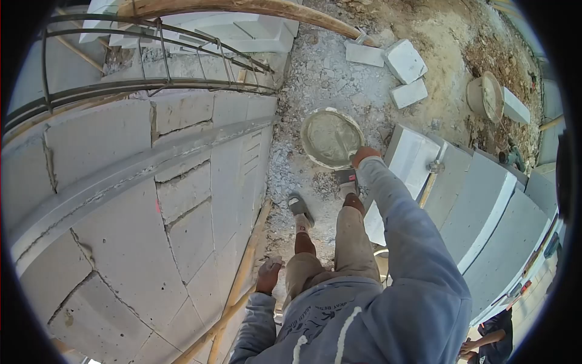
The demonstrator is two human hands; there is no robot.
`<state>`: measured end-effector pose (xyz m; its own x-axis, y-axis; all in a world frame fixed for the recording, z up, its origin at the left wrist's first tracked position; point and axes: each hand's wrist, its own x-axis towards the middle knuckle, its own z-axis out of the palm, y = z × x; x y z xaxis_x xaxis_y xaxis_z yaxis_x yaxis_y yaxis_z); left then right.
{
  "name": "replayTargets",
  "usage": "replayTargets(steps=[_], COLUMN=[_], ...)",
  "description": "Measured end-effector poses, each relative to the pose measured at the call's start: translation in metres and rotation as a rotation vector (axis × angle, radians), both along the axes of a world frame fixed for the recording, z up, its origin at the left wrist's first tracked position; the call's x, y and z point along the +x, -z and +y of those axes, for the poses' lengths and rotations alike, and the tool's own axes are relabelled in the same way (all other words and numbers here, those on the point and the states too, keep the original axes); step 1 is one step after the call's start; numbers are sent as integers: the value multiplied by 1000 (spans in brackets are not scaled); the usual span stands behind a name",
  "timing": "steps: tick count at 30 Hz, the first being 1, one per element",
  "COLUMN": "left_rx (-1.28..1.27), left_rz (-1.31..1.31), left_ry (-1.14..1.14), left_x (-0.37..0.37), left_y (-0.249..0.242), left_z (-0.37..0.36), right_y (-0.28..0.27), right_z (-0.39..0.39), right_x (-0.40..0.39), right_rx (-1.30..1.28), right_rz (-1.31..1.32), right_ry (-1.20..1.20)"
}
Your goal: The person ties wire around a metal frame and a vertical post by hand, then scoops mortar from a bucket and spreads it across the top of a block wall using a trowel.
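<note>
A round bucket of grey wet mortar (327, 132) stands on the ground ahead of my feet. My right hand (365, 156) is closed at the bucket's near right rim, gripping a trowel (344, 145). The trowel's blade lies in the mortar and is coated with it, so its outline is hard to see. My left hand (268, 276) hangs low beside my left leg, near the block wall (182, 224). Its fingers are curled and dusty; whether anything small is inside them is hidden.
Loose white blocks (405, 62) lie beyond the bucket. Stacked large blocks (479, 200) fill the right side. A second bucket (485, 97) sits farther right. Steel rebar (163, 82) runs above the wall, and a wooden plank (245, 255) lies along its foot. Another person (494, 337) is at lower right.
</note>
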<state>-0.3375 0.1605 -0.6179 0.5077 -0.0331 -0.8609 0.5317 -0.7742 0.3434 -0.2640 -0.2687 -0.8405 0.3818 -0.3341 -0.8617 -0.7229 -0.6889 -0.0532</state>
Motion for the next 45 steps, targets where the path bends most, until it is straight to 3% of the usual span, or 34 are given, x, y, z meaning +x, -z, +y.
replayTargets(steps=[6,11,13,15,17,19,21,23,24,26,27,29,30,32,33,35,38,40,44,45], left_rx=[50,103,4,15,-20,14,-3,-6,109,96,121,96,99,63,44,69,14,39,95,63], left_rz=[121,194,117,84,48,-6,-141,-169,-240,-265,-224,-352,-429,-494,-536,-545,-627,-416,-449,-401], left_ry=[-44,-92,-137,-83,-91,-32,61,5,143,175,190,153,134,90,46,48,-44,-108,-215,-311], left_x=[-14,-5,1,14,20,25,36,37,49,51,50,43,43,49,48,43,36,25,-10,-21], left_y=[38,49,47,28,20,1,-21,-36,-77,-81,-78,-23,-7,-41,-56,-30,-20,-9,13,-4], left_z=[3,34,34,8,-2,-16,-37,-43,-64,-57,-51,-20,-13,-27,-30,-21,-15,-8,0,-5], right_y=[102,104,84,58,-33,-77,-164,-213,-234,-317,-356,-438,-481,-585,-616,-661,-728,-755,-788,-791], right_z=[38,21,-3,-20,-39,-58,-80,-98,-110,-125,-132,-139,-139,-118,-107,-93,-54,-30,8,16], right_x=[28,-3,-28,-64,-65,-83,-70,-59,-51,-13,10,55,76,104,122,155,190,206,236,242], right_rx=[67,146,122,266,299,518,717,858,933,959,953,982,837,704,540,273,-17,-157,-510,-616], right_rz=[90,46,-1,-147,-128,-139,-140,-195,-251,-449,-495,-833,-998,-1106,-1364,-1552,-1627,-1676,-1681,-1689], right_ry=[75,197,233,385,592,841,846,850,804,602,545,235,36,-115,-360,-563,-747,-806,-1044,-1124])
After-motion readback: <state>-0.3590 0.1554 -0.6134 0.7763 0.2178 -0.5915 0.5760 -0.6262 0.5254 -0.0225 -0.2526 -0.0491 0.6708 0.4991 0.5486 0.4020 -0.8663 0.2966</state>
